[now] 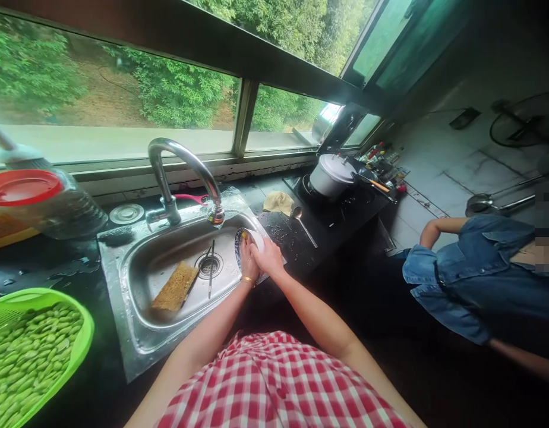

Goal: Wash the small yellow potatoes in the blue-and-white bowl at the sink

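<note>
Over the right end of the steel sink (pixel 131 297), a white bowl (pixel 258 240) with a blue patterned rim is tilted on its side. My right hand (pixel 269 257) is closed around the bowl's outer side. My left hand (pixel 248 259), with a gold-coloured bracelet at the wrist, presses its fingers together against the inside of the bowl. A small yellowish spot shows at those fingertips; I cannot make out what it is. A brown sponge (pixel 176 286) lies in the basin, left of the drain. Two thin dark sticks like chopsticks (pixel 211 270) lie across the drain.
A curved tap (pixel 180 156) arches over the basin. Green beans fill a green basket (pixel 88 333) at left, near a red-lidded plastic jar (pixel 25 187). Rightward are a cloth (pixel 278 203), a spoon (pixel 306 229) and a pot (pixel 331 175) on the stove. A person in denim (pixel 475 267) stands at right.
</note>
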{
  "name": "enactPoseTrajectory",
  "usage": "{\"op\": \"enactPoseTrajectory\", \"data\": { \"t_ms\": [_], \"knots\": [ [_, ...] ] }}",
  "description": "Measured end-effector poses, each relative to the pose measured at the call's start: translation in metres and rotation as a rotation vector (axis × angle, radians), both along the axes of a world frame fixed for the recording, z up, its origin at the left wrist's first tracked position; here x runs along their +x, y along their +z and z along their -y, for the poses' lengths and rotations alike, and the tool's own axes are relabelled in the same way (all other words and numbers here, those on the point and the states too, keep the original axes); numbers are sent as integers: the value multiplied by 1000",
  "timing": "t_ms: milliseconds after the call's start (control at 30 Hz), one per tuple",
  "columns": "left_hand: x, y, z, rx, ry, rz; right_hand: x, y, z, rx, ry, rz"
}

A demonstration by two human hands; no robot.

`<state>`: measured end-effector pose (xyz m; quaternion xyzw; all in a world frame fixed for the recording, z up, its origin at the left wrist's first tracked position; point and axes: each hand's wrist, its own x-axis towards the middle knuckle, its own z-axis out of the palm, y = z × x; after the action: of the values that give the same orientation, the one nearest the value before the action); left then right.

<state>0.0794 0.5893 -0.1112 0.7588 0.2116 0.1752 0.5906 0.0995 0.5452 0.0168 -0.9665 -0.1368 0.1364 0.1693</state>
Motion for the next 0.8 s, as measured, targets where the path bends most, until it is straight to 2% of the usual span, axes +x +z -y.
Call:
{"op": "enactPoseTrajectory", "data": {
  "t_ms": [67, 133, 267, 333, 400, 467, 567, 700, 800],
  "knots": [
    [2, 6, -1, 63, 30, -72, 10, -7, 9, 115, -63, -59],
    [7, 16, -1, 151, 2, -173, 21, -19, 25, 335, -212, -200],
    [31, 46, 8, 415, -225, -317, 42, -51, 72, 888, -649, -602],
    [45, 60, 15, 477, -305, -279, 52, -66, 95, 1060, -806, -701],
    [56, 67, 17, 496, -309, -204, 64, -78, 115, 1146, -905, -703],
    [62, 65, 9, 475, -253, -127, 77, -85, 132, 1169, -972, -650],
    [57, 47, -20, 324, -117, -148, 98, -92, 151, 1178, -1050, -579],
    [28, 20, -67, 211, 66, -351, 118, -100, 167, 1199, -1102, -556],
    [5, 10, -88, 192, 138, -437, 125, -109, 171, 1174, -1100, -553]
  ]
}}
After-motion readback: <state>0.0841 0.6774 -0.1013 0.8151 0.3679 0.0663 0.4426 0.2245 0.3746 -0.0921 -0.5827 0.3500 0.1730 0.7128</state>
